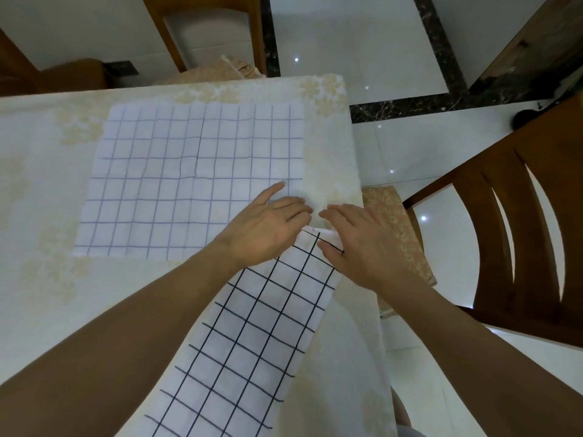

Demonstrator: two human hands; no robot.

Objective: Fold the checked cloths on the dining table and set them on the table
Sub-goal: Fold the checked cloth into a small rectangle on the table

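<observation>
A white cloth with thin blue checks [176, 181] lies spread flat on the dining table [38, 294]. A second white cloth with bold black checks [252, 335] lies as a long strip from the near edge up toward the right corner of the first. My left hand [268, 228] lies flat with straight fingers over the blue-checked cloth's near right corner and the strip's far end. My right hand [356, 244] sits beside it, thumb and fingers at the far right corner of the black-checked strip; whether it pinches the corner cannot be made out.
The table wears a cream floral cover and its right edge [356, 171] runs close to my hands. A wooden chair [520, 234] with a patterned cushion stands right of it. Another chair [202, 29] stands beyond the far edge. Glossy tiled floor surrounds them.
</observation>
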